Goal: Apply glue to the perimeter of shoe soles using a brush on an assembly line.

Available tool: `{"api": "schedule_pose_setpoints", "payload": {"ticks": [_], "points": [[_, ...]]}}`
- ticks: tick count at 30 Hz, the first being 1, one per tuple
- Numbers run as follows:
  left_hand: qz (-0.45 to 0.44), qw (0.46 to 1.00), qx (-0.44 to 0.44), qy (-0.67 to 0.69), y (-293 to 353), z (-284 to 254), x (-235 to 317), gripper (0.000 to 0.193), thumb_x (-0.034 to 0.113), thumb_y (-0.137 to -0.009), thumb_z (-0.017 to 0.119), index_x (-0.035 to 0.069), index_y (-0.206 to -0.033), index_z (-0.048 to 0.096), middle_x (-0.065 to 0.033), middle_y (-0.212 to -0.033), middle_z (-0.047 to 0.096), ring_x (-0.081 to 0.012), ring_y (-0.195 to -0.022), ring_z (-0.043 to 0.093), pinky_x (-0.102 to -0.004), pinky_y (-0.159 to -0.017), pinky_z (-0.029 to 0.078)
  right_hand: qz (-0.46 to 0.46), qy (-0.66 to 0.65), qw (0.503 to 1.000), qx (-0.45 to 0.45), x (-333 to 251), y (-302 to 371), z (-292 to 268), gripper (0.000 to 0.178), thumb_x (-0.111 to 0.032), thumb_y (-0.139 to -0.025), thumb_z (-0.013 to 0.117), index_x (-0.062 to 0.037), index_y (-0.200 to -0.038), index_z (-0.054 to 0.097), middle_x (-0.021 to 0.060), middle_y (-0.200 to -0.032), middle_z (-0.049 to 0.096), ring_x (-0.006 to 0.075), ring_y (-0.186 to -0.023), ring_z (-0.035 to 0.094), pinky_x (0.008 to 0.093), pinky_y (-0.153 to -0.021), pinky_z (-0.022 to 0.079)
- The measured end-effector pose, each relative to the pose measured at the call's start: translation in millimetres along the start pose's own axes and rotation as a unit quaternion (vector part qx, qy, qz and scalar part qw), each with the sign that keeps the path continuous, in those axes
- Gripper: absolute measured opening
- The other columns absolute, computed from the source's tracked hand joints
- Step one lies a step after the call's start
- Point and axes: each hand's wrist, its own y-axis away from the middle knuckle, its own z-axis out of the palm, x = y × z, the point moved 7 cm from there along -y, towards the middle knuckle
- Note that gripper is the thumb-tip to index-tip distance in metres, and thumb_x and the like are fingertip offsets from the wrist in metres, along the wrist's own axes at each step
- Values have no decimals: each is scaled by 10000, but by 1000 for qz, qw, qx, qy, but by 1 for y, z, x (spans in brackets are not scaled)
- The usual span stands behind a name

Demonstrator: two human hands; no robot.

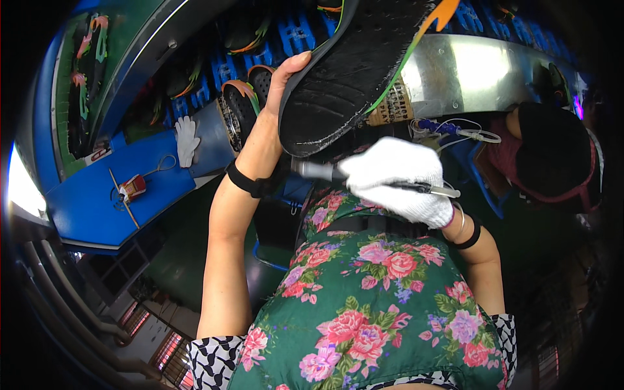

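My left hand [284,81], bare with a black wrist strap, grips the edge of a large black shoe sole [338,84] held up in front of me. The sole has a green and orange rim, and part of my fingers is hidden behind it. Just below its rounded end is my right hand [396,175], in a white knit glove. Its fingers are closed round a slim tool [317,171] with a grey head and a black handle. A silvery end of a tool sticks out by the wrist. The grey head is blurred, and appears close to the sole's lower edge.
Black clogs with orange trim [240,97] and blue racks [296,36] stand beyond my hands. On the left, a blue table [84,201] bears a small red item; a white glove [187,140] lies nearby. A metal panel [468,75] and another person [552,156] are at right.
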Motion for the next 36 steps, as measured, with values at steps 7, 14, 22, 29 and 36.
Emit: {"api": "schedule_pose_setpoints", "payload": {"ticks": [7,14,22,29,36], "points": [[12,999,-4,51,7,4,-31,663,482,-1019,499,8,-1480,542,-212,-1379,660,-338,-1213,681,-483,-1077,535,-16,111,990,91,1,-26,-61,167,18,-814,823,-22,-975,798,129,-1034,796,220,-937,767,346,-850,604],[-101,977,-23,189,21,2,-79,944,669,-932,538,35,-1607,360,-346,-1466,526,-653,-1238,544,-736,-1016,474,-186,321,910,186,-7,-52,-126,225,-39,-852,808,-57,-1075,791,92,-1059,786,247,-941,748,348,-816,600],[-51,983,-131,114,19,4,-46,891,604,-925,587,44,-1592,400,-332,-1516,491,-508,-1284,595,-690,-1089,458,-109,80,991,-6,-20,-4,1,222,-157,-867,817,-121,-1085,796,68,-1032,779,244,-899,735,343,-755,586],[35,999,0,34,21,-22,-14,894,625,-938,550,33,-1591,398,-294,-1549,477,-490,-1318,579,-645,-1106,473,134,-113,985,4,3,-20,-15,137,-32,-811,856,-25,-940,809,99,-948,803,192,-859,759,329,-802,605],[143,989,-43,-12,64,30,6,635,380,-1003,545,-3,-1508,497,-223,-1415,633,-336,-1211,683,-462,-1067,549,123,-397,903,110,45,24,-66,127,76,-775,780,47,-899,777,252,-1000,759,268,-806,743,333,-673,613]]}}
